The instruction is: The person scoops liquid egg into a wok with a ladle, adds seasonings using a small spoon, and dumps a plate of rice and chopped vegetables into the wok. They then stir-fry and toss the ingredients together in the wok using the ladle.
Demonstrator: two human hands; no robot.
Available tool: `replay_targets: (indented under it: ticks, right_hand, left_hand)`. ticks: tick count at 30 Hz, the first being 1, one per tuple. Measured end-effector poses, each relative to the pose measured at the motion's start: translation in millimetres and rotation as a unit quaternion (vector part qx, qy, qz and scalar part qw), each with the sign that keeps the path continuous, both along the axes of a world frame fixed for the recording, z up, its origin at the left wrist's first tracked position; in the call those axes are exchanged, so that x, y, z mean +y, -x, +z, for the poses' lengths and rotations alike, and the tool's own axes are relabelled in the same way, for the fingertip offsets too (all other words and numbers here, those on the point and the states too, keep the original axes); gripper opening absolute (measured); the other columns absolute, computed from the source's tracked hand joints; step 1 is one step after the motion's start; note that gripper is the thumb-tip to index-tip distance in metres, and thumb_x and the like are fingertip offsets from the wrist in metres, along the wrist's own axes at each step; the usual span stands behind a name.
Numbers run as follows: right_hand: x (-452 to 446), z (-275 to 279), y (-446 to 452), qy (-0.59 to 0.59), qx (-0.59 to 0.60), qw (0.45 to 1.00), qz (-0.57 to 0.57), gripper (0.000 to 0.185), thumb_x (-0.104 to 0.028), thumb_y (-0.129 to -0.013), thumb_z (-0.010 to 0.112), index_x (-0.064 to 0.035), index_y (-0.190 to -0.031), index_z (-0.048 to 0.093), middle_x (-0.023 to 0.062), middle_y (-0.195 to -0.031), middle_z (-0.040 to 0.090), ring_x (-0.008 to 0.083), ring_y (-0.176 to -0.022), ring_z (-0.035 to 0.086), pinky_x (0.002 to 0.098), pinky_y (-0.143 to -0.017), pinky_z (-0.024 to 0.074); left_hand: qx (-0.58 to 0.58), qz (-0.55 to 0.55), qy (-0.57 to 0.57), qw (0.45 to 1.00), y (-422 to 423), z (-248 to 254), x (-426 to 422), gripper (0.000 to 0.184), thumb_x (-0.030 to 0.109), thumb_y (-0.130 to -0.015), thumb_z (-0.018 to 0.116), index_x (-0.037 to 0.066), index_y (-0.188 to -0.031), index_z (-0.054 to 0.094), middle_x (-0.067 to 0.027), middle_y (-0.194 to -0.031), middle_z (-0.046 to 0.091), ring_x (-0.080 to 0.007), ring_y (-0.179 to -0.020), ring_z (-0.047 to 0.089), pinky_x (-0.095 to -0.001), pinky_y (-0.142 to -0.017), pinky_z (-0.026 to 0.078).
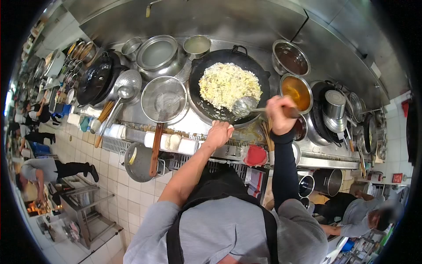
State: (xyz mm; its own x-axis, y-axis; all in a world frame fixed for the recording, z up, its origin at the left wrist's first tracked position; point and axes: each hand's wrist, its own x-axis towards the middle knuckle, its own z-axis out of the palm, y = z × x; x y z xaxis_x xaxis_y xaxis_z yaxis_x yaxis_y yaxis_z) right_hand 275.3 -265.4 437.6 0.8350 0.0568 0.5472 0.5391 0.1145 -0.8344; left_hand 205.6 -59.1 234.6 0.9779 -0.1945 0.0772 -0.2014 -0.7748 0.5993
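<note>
A black wok [204,66] on the range holds a heap of fried rice with yellow egg bits [229,84]. My right hand [280,113] is wrapped round the handle of a metal ladle [244,106], whose bowl rests at the lower right of the rice. At the wok's near rim, my left hand [220,133] is closed on a pale cloth, of which only a little shows. Right of the wok stands a bowl of amber liquid [296,93].
A mesh strainer [164,99] with a wooden handle and a steel pot [157,55] stand left of the wok. At right are a bowl of dark liquid [291,59] and stacked pans. A red cloth [255,155] lies at the front edge. Co-workers are at both far sides.
</note>
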Motion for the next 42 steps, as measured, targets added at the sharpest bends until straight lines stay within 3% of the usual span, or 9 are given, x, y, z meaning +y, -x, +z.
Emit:
replay_targets:
  ticks: [1, 6, 10, 15, 17, 22, 29, 35, 42]
  right_hand:
    - [-4.6, -16.4, 1.8, 0.124, -0.04, 0.991, -0.017, 0.025, -0.003, -0.099, 0.067, -0.0065, -0.076, 0.057, 0.0006, -0.068, 0.059, 0.0096, -0.061, 0.053, 0.0274, -0.06, 0.0421]
    - [-51.9, -1.2, -51.2, -0.054, 0.086, 0.991, 0.089, 0.03, -0.006, -0.101, 0.067, -0.0062, -0.076, 0.05, 0.003, -0.067, 0.054, 0.0094, -0.062, 0.05, 0.0288, -0.06, 0.0418]
    - [-25.2, -25.1, -85.9, 0.163, 0.031, 0.984, 0.072, 0.032, -0.015, -0.098, 0.075, -0.0082, -0.074, 0.054, -0.0027, -0.071, 0.056, 0.0083, -0.067, 0.053, 0.0262, -0.066, 0.0432]
    - [13.0, 50.0, -110.3, -0.189, 0.044, 0.979, -0.062, 0.031, -0.014, -0.095, 0.078, -0.0093, -0.075, 0.055, -0.0015, -0.061, 0.051, 0.0106, -0.049, 0.047, 0.0288, -0.049, 0.0391]
    - [47.7, -23.6, -124.9, -0.195, 0.075, 0.963, -0.171, 0.03, -0.011, -0.092, 0.079, -0.0093, -0.075, 0.055, -0.0011, -0.062, 0.053, 0.0087, -0.049, 0.048, 0.0275, -0.048, 0.0382]
    - [94.1, -6.3, -95.7, -0.08, 0.149, 0.984, 0.057, 0.032, -0.013, -0.095, 0.079, -0.0085, -0.072, 0.057, -0.0036, -0.062, 0.055, 0.0057, -0.053, 0.049, 0.0258, -0.049, 0.0367]
    - [107.9, 46.6, 17.9, 0.002, 0.098, 0.994, -0.043, 0.032, -0.018, -0.094, 0.081, -0.0045, -0.073, 0.061, -0.0035, -0.064, 0.056, 0.0059, -0.06, 0.05, 0.0269, -0.058, 0.0414]
    - [75.7, 55.2, -42.0, -0.109, 0.031, 0.986, -0.12, 0.032, -0.013, -0.094, 0.079, -0.0086, -0.073, 0.056, 0.001, -0.062, 0.058, 0.0106, -0.048, 0.052, 0.028, -0.046, 0.0401]
    - [92.3, 126.4, 53.1, -0.107, 0.063, 0.988, -0.091, 0.029, -0.015, -0.094, 0.08, -0.0071, -0.076, 0.058, -0.001, -0.059, 0.053, 0.0077, -0.047, 0.046, 0.0276, -0.045, 0.0358]
  left_hand:
    - [0.016, -0.004, -0.007, 1.0, 0.7, 0.7, 1.0, 0.035, 0.035, -0.105, 0.059, 0.002, -0.098, 0.067, -0.0193, -0.102, 0.071, -0.0418, -0.104, 0.061, -0.0506, -0.095, 0.05]
    - [0.036, -0.02, -0.012, 0.999, -5.5, -4.9, 3.7, 0.032, 0.035, -0.103, 0.061, 0.004, -0.097, 0.067, -0.0175, -0.102, 0.071, -0.04, -0.105, 0.062, -0.0508, -0.093, 0.052]
    - [0.041, -0.017, -0.031, 0.999, -3.4, 7.5, 1.6, 0.032, 0.035, -0.104, 0.061, 0.004, -0.1, 0.066, -0.0179, -0.105, 0.071, -0.0401, -0.106, 0.062, -0.0518, -0.092, 0.054]
    - [0.052, -0.005, -0.012, 0.999, -5.4, 7.9, 0.7, 0.033, 0.036, -0.104, 0.059, 0.004, -0.102, 0.066, -0.0195, -0.106, 0.071, -0.0406, -0.108, 0.062, -0.0511, -0.095, 0.053]
    - [0.045, -0.009, -0.015, 0.999, -1.9, 4.7, 1.7, 0.033, 0.036, -0.104, 0.059, 0.004, -0.103, 0.067, -0.02, -0.107, 0.071, -0.0411, -0.109, 0.062, -0.0511, -0.096, 0.053]
    - [0.004, 0.007, 0.022, 1.0, 3.3, 2.3, 3.1, 0.041, 0.038, -0.105, 0.056, -0.001, -0.096, 0.067, -0.0232, -0.099, 0.072, -0.0466, -0.102, 0.062, -0.0546, -0.093, 0.051]
    - [0.023, -0.033, 0.03, 0.999, 35.8, 114.8, 20.5, 0.041, 0.037, -0.106, 0.055, 0.001, -0.092, 0.067, -0.0261, -0.089, 0.072, -0.0473, -0.095, 0.064, -0.0542, -0.087, 0.052]
    - [-0.011, -0.049, 0.0, 0.999, 124.8, -19.0, 4.6, 0.033, 0.031, -0.107, 0.051, 0.008, -0.089, 0.068, -0.0151, -0.089, 0.07, -0.0393, -0.081, 0.065, -0.0537, -0.088, 0.048]
    - [0.017, -0.047, 0.025, 0.998, 89.2, 132.5, 34.8, 0.034, 0.032, -0.103, 0.06, 0.005, -0.084, 0.067, -0.0216, -0.085, 0.072, -0.0439, -0.083, 0.067, -0.0539, -0.081, 0.053]
